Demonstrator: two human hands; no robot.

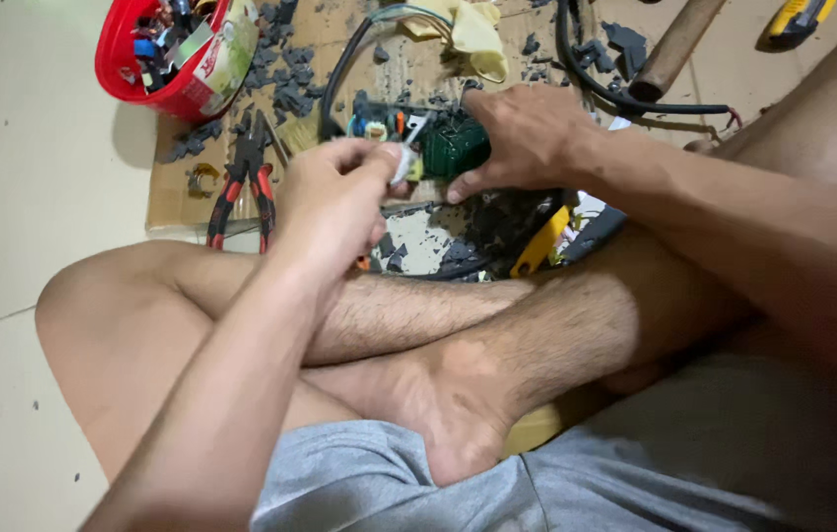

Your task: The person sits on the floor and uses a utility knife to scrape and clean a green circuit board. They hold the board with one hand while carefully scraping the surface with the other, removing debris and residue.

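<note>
The person sits cross-legged on the floor [24, 148], working over a sheet of cardboard [167, 202] strewn with dark grey chips [285, 94].

The right hand [527, 133] lies on a small circuit board [389, 128], its grip clamped on the dark green block [458, 148] at the board's end, thumb below and fingers over the top. The board lies on the cardboard just beyond the crossed shins, with small orange and yellow parts showing on it.

The left hand [334, 202] hovers just beside the board, its fingertips pinched together on a small white piece [403, 166] at the board's near edge; what exactly the piece is cannot be told.

A red bowl [118, 59] stands at the far left corner of the cardboard, partly on the floor. It holds a jumble of small parts in blue, black and red, and a pale packet [231, 49] leans over its right rim.

Red-handled pliers [246, 187] lie on the cardboard left of the left hand. A black cable [339, 74] curves up from the board toward a yellowish cloth [472, 30]. A second black cable [596, 84] runs past the right hand, near a wooden handle [674, 49]. A yellow utility knife [798, 20] lies at the far right, and a yellow piece [541, 241] sits under the right wrist.
</note>
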